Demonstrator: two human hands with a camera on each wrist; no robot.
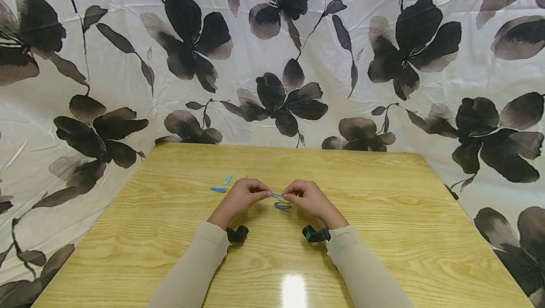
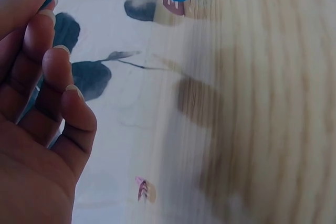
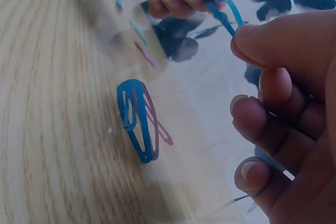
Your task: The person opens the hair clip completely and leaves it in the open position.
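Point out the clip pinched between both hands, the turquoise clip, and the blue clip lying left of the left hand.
Held clip [image 3: 220,19]: right wrist view, on one slim side.
Turquoise clip [image 1: 228,179]: head view, middle of its body.
Blue clip [image 1: 218,189]: head view, middle of its body.

I can't make out any writing from where I stand: no label, brand, number or sign is legible, upper left to lower right.

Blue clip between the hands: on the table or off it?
Off: left hand and right hand both pinch the blue clip, holding it raised above the table.
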